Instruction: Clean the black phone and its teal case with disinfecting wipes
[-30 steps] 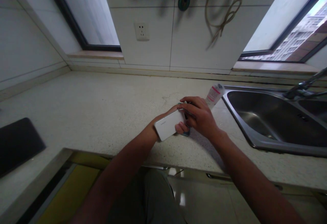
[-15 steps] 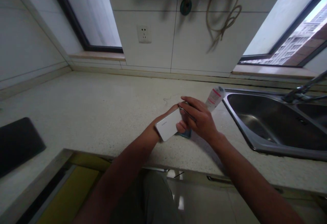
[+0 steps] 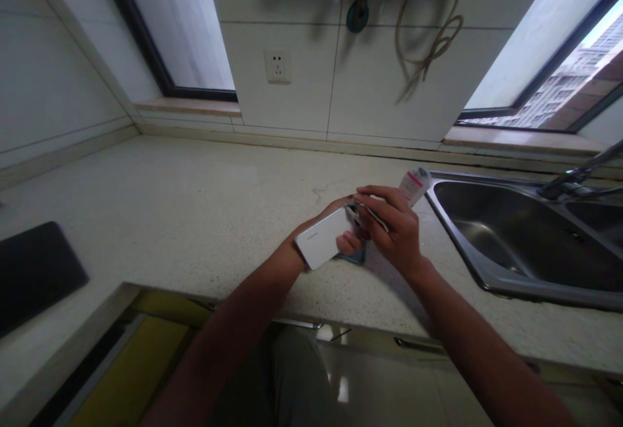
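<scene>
A white smartphone (image 3: 324, 239) lies back side up, tilted just above the counter. My left hand (image 3: 349, 243) is closed round it from below, fingertips curled over its near edge. At the phone's camera end, my right hand (image 3: 396, 222) is closed in a pinch on a thin piece with a light, patterned edge (image 3: 378, 213); its kind I cannot make out. A flat dark blue item (image 3: 357, 257) shows partly under my hands. Just behind my right hand is a white packet with pink print (image 3: 413, 185), partly hidden by the fingers.
A steel sink (image 3: 457, 245) with a faucet (image 3: 569, 180) is at the right. A dark flat panel (image 3: 39, 271) rests at the left of the pale counter (image 3: 195, 219). An open yellow drawer (image 3: 131, 368) stands below. The wall holds a socket (image 3: 277, 66) and a looped cord (image 3: 433, 50).
My right hand has shifted slightly right, away from the phone's camera end, so more of the phone's camera area and the thin piece shows. The left hand and phone stay nearly still.
</scene>
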